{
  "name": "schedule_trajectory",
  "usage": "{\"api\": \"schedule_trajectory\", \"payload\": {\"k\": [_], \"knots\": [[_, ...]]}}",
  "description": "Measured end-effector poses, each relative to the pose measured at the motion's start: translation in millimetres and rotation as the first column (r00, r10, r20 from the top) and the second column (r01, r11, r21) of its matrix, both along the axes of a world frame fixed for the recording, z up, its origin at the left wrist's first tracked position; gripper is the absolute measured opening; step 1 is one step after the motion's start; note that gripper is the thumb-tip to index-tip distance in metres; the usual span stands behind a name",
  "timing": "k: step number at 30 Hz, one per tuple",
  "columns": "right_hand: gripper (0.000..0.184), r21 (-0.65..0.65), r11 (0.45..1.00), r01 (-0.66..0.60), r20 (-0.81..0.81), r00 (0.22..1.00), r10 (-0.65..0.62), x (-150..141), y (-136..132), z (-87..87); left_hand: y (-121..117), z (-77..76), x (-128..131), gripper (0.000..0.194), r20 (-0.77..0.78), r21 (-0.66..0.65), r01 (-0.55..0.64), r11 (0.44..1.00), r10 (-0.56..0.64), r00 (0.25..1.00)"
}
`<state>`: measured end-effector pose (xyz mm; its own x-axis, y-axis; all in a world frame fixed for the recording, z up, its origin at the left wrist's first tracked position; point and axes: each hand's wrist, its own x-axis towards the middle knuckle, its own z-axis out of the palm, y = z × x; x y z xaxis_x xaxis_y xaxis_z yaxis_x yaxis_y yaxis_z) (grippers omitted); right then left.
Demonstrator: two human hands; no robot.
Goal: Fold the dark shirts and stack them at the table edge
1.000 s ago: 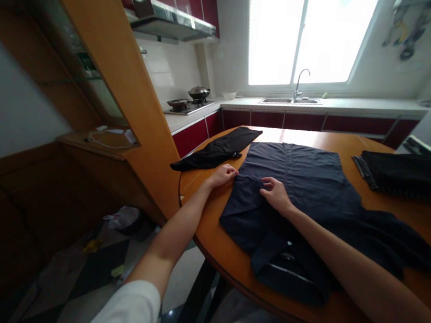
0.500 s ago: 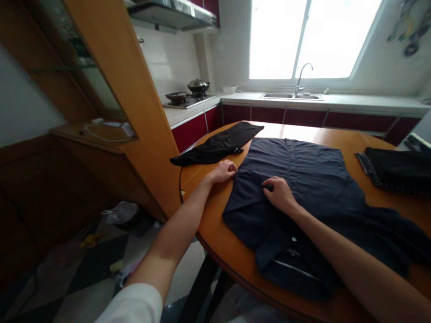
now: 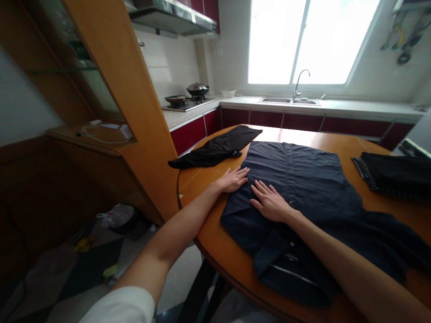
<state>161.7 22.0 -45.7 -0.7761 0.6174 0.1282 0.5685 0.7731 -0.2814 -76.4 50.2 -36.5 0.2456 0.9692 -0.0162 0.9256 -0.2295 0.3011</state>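
Observation:
A dark navy button-up shirt (image 3: 313, 174) lies spread on the round wooden table (image 3: 208, 219), its collar toward me and one sleeve stretched out to the right. At the shirt's left edge rests my left hand (image 3: 232, 179), open, fingers extended onto the cloth. My right hand (image 3: 269, 200) lies flat on the shirt just beside it, open with the fingers spread. Neither hand grips anything. The cloth under both palms is hidden.
A black garment (image 3: 221, 146) lies at the table's far left. Folded dark clothes (image 3: 415, 177) are stacked at the right. Beyond are a sink (image 3: 287, 101) and a stove with pans (image 3: 198, 90). A wooden cabinet post (image 3: 143, 109) rises at the left.
Both hands have gone from pinching the shirt to lying flat with fingers stretched out. My left hand has shifted slightly right onto the cloth. The view has tilted a little.

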Motion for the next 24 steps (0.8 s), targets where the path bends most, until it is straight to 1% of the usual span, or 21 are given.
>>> {"api": "schedule_trajectory", "payload": {"k": [4,7,10,13,15,18,20,24], "knots": [[0.070,-0.012,1.000,0.012,0.014,1.000,-0.012,0.3,-1.6,4.4,10.6,-0.9,-14.9,0.055,0.083,0.062,-0.146,0.987,0.140,0.987],[0.073,-0.013,1.000,0.026,0.000,1.000,-0.026,0.3,-2.1,4.7,16.1,-0.6,-21.2,0.058,0.144,0.152,-0.223,0.963,0.202,0.969],[0.077,-0.010,0.999,0.049,-0.047,0.998,-0.050,-0.1,-1.6,2.4,18.2,1.5,-23.2,0.057,0.195,0.227,-0.262,0.938,0.219,0.956],[0.078,-0.011,0.997,0.070,-0.075,0.995,-0.071,-0.9,-0.5,-0.2,18.4,2.9,-21.6,0.055,0.222,0.271,-0.257,0.928,0.199,0.954],[0.076,-0.015,0.998,0.067,-0.061,0.996,-0.068,-1.5,-0.1,-0.8,18.2,1.6,-19.0,0.054,0.201,0.256,-0.219,0.941,0.170,0.965],[0.072,-0.013,0.998,0.056,-0.031,0.998,-0.057,-1.9,-0.4,0.6,18.1,-4.1,-16.1,0.050,0.113,0.150,-0.164,0.975,0.148,0.983],[0.072,-0.013,0.998,0.055,-0.023,0.998,-0.056,-1.7,-1.0,2.4,18.7,-8.4,-17.4,0.049,0.069,0.098,-0.182,0.978,0.176,0.982],[0.072,-0.031,0.998,0.056,-0.022,0.998,-0.057,-1.1,-2.0,5.0,21.2,-11.8,-28.2,0.052,0.063,0.110,-0.273,0.956,0.267,0.962]]}}
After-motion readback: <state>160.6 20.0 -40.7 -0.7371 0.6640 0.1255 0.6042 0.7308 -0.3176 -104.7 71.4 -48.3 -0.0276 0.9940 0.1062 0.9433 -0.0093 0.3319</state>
